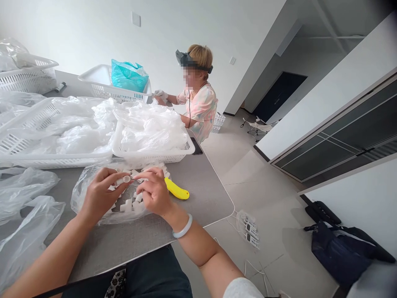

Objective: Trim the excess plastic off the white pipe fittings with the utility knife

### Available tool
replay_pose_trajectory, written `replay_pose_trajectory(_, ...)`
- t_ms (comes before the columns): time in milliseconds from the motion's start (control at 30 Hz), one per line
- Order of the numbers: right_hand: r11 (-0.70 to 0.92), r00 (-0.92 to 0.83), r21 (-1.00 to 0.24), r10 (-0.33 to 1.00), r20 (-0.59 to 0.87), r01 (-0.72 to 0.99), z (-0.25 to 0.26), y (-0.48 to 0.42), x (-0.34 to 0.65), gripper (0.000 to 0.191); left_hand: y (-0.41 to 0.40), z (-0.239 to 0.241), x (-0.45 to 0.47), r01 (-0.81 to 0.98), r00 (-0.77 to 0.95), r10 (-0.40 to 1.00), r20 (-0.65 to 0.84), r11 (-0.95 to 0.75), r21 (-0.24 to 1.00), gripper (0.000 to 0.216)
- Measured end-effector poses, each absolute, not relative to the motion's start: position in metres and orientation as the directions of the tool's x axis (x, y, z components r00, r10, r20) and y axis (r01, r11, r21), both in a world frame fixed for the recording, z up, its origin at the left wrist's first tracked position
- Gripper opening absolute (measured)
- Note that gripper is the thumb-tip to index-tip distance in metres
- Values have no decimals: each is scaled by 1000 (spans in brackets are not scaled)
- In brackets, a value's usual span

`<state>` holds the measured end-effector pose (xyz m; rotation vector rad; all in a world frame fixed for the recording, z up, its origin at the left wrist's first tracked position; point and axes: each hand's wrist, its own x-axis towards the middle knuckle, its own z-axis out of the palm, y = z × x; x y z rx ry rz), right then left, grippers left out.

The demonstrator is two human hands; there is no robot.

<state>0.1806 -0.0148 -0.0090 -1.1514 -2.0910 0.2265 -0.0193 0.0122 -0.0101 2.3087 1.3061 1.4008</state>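
My left hand [101,191] pinches a small white plastic tube fitting [123,180] above a clear plastic bag [81,191] full of several similar white fittings. My right hand [154,191], with a pale bangle on the wrist, has its fingers curled and its fingertips meet the same fitting from the right. A yellow tool [176,190] lies on the grey table [198,176] right behind my right hand.
White slotted baskets [151,156] with crumpled clear bags stand behind my hands; another basket holds a teal bag [128,75]. A person with a headset sits at the table's far end. Loose clear bags [25,215] lie left. A dark bag [344,248] sits on the floor right.
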Motion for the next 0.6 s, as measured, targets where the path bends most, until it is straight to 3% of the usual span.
replay_pose_trajectory(100,659,-519,-297,738,432,691,-5,-19,177,29,12,-14,-19,615,208,722,660,-621,486,24)
replay_pose_trajectory(200,668,-556,-240,729,399,704,-5,-20,174,26,12,-16,-20,625,217,736,641,-609,488,25)
replay_pose_trajectory(467,665,-556,-196,723,409,721,-7,-16,172,30,11,-16,-18,570,250,708,660,-659,491,23)
replay_pose_trajectory(600,646,-544,-280,755,365,710,-4,-18,166,32,12,-17,-16,559,324,641,696,-723,406,27)
